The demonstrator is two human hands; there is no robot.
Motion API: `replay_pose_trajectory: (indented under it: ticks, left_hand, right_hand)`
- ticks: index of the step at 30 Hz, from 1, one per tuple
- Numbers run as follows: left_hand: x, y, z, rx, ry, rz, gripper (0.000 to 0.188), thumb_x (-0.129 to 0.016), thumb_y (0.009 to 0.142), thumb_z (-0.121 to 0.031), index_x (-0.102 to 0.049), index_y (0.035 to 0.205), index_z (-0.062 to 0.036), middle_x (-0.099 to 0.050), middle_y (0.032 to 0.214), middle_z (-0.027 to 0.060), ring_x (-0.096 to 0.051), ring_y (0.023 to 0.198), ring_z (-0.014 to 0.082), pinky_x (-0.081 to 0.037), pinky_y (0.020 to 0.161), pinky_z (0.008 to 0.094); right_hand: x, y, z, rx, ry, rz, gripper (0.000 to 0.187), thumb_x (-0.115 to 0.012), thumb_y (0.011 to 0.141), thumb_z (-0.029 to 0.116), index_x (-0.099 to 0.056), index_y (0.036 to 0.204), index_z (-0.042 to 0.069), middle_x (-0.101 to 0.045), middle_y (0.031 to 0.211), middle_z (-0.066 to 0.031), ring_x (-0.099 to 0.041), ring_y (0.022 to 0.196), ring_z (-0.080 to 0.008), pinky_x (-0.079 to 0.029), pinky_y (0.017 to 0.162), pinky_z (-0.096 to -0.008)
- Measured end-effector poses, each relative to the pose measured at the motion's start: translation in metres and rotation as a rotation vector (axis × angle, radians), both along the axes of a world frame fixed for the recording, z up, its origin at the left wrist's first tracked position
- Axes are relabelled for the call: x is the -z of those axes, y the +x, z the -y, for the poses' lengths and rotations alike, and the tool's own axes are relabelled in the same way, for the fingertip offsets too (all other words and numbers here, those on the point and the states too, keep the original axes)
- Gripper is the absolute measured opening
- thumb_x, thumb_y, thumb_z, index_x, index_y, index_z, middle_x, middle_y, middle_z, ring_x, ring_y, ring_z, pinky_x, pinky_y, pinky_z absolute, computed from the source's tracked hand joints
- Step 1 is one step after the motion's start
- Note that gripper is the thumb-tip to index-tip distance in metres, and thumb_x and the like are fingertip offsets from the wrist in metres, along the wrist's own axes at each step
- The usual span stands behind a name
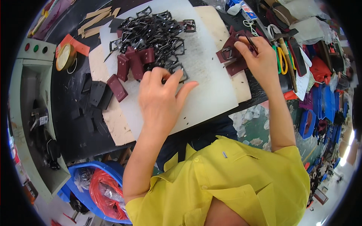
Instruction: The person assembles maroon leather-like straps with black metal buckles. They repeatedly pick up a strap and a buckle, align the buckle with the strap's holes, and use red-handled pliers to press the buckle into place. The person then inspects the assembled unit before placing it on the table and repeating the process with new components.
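My left hand point(160, 96) reaches to the near edge of a heap of black metal buckles point(160, 35). Its thumb stands well apart from the bent fingers, and the index fingertip is at a loose buckle point(183, 75). Just beyond that hand lie several dark red leather tabs point(134, 62) with small holes. At the right, my right hand point(260, 58) is closed in a pinch around a thin dark piece point(252, 46), its kind mostly hidden by the fingers. Beneath and beside it are dark red leather tabs with buckles point(226, 54).
A white board point(211, 94) bears the heap. Black leather pieces point(100, 94) and a round tin point(66, 56) lie to the left. Scissors with yellow handles point(282, 60) and other tools are at the right. A blue tub point(77, 180) with plastic bags stands below the table's left side.
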State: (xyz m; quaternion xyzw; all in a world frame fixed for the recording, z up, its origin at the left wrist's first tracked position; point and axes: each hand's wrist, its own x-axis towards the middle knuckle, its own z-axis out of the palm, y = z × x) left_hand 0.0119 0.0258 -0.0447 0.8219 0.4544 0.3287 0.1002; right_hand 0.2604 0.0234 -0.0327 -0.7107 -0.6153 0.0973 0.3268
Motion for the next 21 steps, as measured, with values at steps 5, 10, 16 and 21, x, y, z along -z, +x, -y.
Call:
replay_pose_trajectory:
  ticks: [5, 10, 16, 21]
  left_hand:
    - [0.004, -0.003, 0.013, 0.072, 0.06, -0.018, 0.013, -0.073, 0.068, -0.011, -0.064, 0.077, -0.0061, -0.059, 0.078, 0.0039, -0.052, 0.068, 0.0209, -0.037, 0.061, 0.0309]
    - [0.013, -0.012, 0.023, 0.081, 0.069, 0.026, 0.022, -0.074, 0.065, -0.006, -0.055, 0.078, -0.0056, -0.061, 0.076, 0.005, -0.055, 0.067, 0.0223, -0.037, 0.062, 0.0326]
    - [0.003, -0.015, 0.033, -0.016, 0.032, 0.004, 0.019, -0.071, 0.07, -0.006, -0.061, 0.085, -0.0014, -0.059, 0.072, 0.0064, -0.055, 0.062, 0.0186, -0.039, 0.058, 0.0303]
    - [-0.005, -0.018, 0.047, -0.172, -0.665, 0.755, 0.017, -0.065, 0.078, 0.001, -0.064, 0.095, 0.0038, -0.065, 0.076, 0.007, -0.06, 0.066, 0.0077, -0.048, 0.06, 0.0183]
  right_hand:
    - [0.005, -0.035, 0.011, -0.264, 0.206, -0.046, 0.014, -0.066, 0.072, 0.003, -0.065, 0.086, 0.005, -0.063, 0.076, -0.0083, -0.061, 0.065, -0.0227, -0.049, 0.057, -0.0298]
    - [0.017, -0.087, 0.022, -0.585, 0.039, -0.262, 0.028, -0.062, 0.071, -0.006, -0.063, 0.098, 0.001, -0.062, 0.087, -0.0112, -0.061, 0.064, -0.0252, -0.05, 0.057, -0.0309]
    - [0.009, -0.094, 0.027, -0.488, -0.151, -0.471, 0.014, -0.064, 0.078, 0.004, -0.064, 0.092, -0.001, -0.062, 0.072, -0.0054, -0.054, 0.058, -0.0066, -0.043, 0.051, -0.0225]
    - [-0.009, -0.101, 0.04, -0.292, -0.493, -0.897, 0.011, -0.065, 0.081, 0.009, -0.066, 0.088, 0.001, -0.057, 0.064, 0.0015, -0.048, 0.056, -0.0024, -0.037, 0.048, -0.019]
